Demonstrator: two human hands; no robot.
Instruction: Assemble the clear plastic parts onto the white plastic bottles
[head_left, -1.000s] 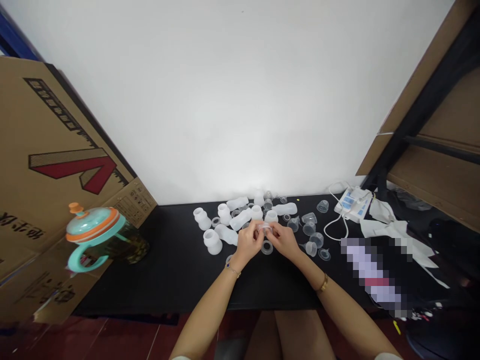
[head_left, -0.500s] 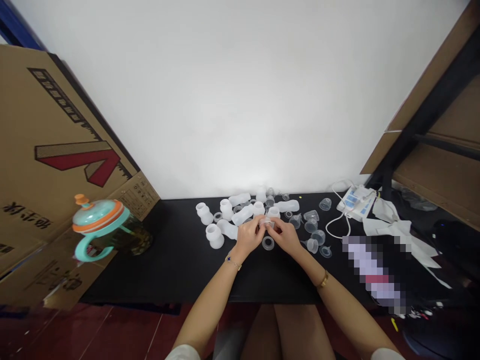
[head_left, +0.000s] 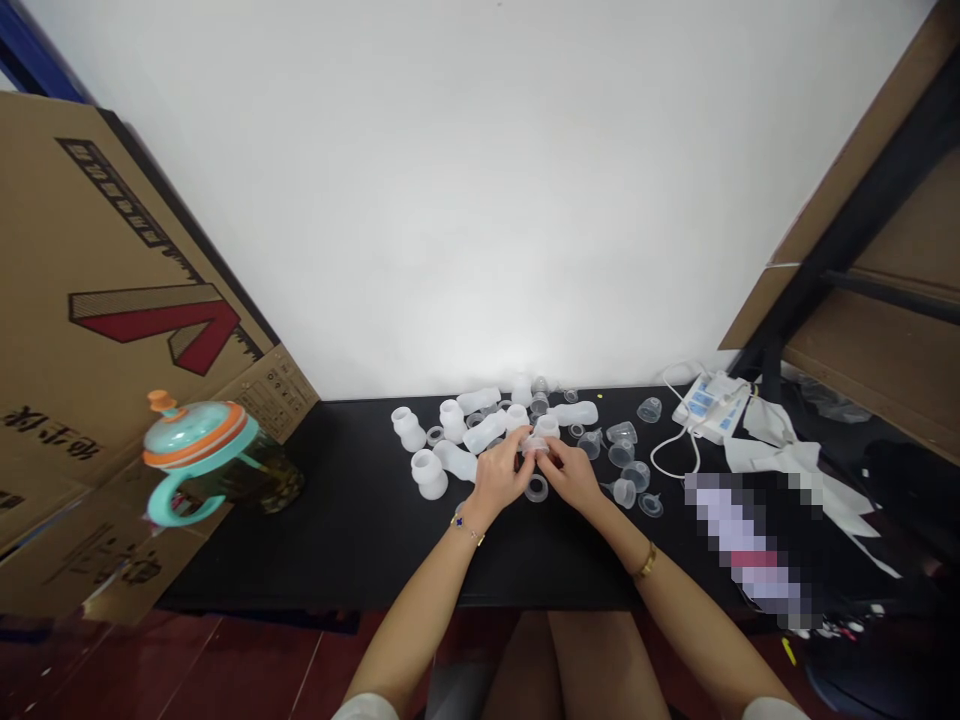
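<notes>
My left hand (head_left: 501, 470) and my right hand (head_left: 568, 470) meet over the middle of the black table. Their fingers are closed around a small translucent baby-bottle part (head_left: 534, 443), mostly covered by the fingertips, so its exact kind is unclear. Just below the hands a translucent ring (head_left: 536, 488) lies flat. White bottles (head_left: 430, 473) stand and lie to the left and behind. To the right are several clear caps (head_left: 622, 434) and a bottle nipple (head_left: 651, 504) lying on the table.
A large jug (head_left: 217, 460) with a turquoise lid stands left, before a cardboard box (head_left: 112, 300). At right lie a white power strip (head_left: 712, 405) with its cable, crumpled paper (head_left: 806, 465) and a pixelated item (head_left: 750, 550). A white wall (head_left: 480, 220) rises behind.
The fingers of both hands have shifted slightly around the translucent part, and a little more of it shows. The pieces on the table stay where they were.
</notes>
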